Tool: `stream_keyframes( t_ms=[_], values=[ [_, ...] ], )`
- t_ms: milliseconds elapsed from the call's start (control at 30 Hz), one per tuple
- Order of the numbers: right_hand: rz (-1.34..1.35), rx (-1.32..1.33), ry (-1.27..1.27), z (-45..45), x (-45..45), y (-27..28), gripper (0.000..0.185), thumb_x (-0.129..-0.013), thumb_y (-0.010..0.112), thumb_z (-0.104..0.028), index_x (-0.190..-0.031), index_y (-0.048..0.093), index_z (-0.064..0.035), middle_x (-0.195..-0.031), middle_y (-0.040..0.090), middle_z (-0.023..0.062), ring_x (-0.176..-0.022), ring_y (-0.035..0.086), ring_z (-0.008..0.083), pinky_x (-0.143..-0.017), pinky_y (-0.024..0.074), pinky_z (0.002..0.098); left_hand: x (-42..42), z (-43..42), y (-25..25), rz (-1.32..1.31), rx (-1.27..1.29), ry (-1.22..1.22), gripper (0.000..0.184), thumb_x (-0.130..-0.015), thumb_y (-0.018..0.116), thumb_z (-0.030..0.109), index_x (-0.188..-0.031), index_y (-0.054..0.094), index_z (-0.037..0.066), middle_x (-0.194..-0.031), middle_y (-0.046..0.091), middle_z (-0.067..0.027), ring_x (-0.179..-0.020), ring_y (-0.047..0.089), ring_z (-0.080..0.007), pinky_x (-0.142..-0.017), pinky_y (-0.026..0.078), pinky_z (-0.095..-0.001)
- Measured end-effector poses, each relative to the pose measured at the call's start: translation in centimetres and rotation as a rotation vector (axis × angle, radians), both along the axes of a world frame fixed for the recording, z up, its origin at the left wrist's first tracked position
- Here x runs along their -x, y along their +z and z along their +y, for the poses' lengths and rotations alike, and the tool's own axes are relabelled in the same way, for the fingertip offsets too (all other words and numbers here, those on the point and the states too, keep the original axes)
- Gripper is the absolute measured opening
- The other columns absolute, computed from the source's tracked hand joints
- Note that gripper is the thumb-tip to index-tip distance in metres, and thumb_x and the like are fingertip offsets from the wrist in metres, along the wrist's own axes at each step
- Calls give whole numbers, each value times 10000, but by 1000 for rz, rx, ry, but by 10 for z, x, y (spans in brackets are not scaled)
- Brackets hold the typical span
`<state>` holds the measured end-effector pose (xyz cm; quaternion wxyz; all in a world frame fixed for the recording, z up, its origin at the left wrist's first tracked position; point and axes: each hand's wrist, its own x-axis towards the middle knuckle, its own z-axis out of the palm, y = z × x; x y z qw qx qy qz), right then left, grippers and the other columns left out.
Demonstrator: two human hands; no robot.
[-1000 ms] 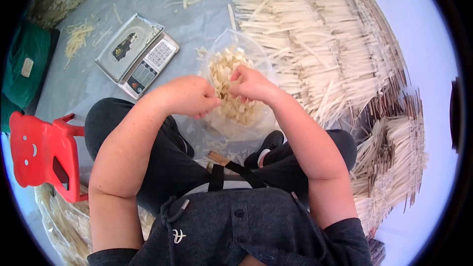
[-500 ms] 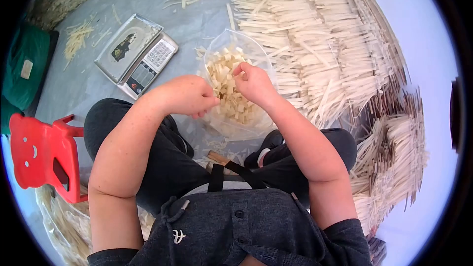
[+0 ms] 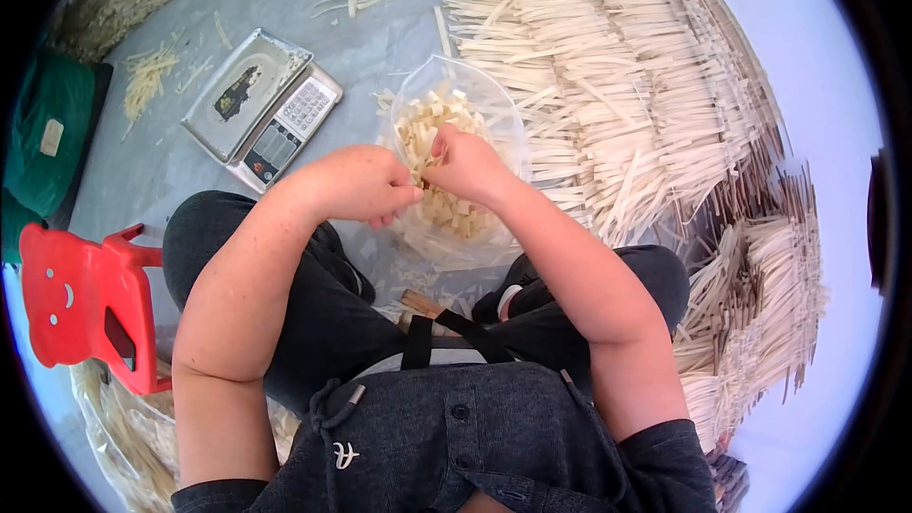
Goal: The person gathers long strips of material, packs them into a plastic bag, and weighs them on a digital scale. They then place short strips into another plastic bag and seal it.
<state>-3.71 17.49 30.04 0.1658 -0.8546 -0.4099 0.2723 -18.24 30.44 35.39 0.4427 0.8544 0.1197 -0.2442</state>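
A clear plastic bag (image 3: pixel 509 114) on the floor before me holds many short, pale, folded-looking pieces (image 3: pixel 458 220). Over its left side hangs my left hand (image 3: pixel 372 186), fingers curled with thumb and forefinger pinched; whatever lies between them is too small to make out. Above the pieces, my right hand (image 3: pixel 467 167) has its thumb and fingertips drawn together close to the left fingertips. I cannot make out what the right fingers hold.
A digital scale (image 3: pixel 266 109) stands to the left. Long pale strips (image 3: pixel 608 85) are piled in rows at right. A red child's chair (image 3: pixel 90 299) with a phone (image 3: pixel 120 337) on its seat is at far left. Loose strips (image 3: pixel 150 81) lie on the floor.
My right hand has moved left and slightly down, bringing its fingertips close to my left hand's. The left hand has stayed almost still.
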Motion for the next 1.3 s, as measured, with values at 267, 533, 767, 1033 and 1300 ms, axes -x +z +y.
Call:
stream_keyframes(
  t_ms=[267,533,767,1033,1300],
  values=[
    [149,-188,71,-20,-15,0,178,-782,667,-164,-875,634,-17,-784,668,141,-748,648,288,-694,513,379,1,0,4,13,-12,4,379,-939,547,340,-821,684,6,-721,694,-68,-645,676,-149,-637,532,-301],
    [-183,-230,115,-18,-10,-30,137,-756,721,-159,-770,632,-55,-716,646,109,-665,623,285,-615,481,395,-2,-2,4,-1,-11,-5,368,-935,544,312,-809,685,-3,-732,698,-79,-652,682,-159,-648,539,-309],
    [-126,-105,87,-21,1,-11,162,-774,678,-220,-823,650,-69,-855,666,158,-838,642,333,-722,507,429,0,1,3,19,144,71,402,-956,565,342,-822,682,-19,-725,684,-74,-650,667,-133,-614,542,-267],
    [-383,-159,262,-17,10,-36,193,-829,631,-238,-905,644,-61,-873,654,139,-863,643,328,-741,510,435,1,3,-3,77,209,148,392,-956,568,350,-856,692,-8,-747,685,-71,-666,663,-130,-630,547,-258],
    [-891,-134,304,-63,-24,5,373,-795,627,-173,-1159,572,-114,-1055,584,131,-979,596,305,-781,472,409,9,7,11,92,-1,136,570,-920,547,537,-712,696,27,-592,639,-60,-551,631,-134,-540,506,-258]
  ],
)
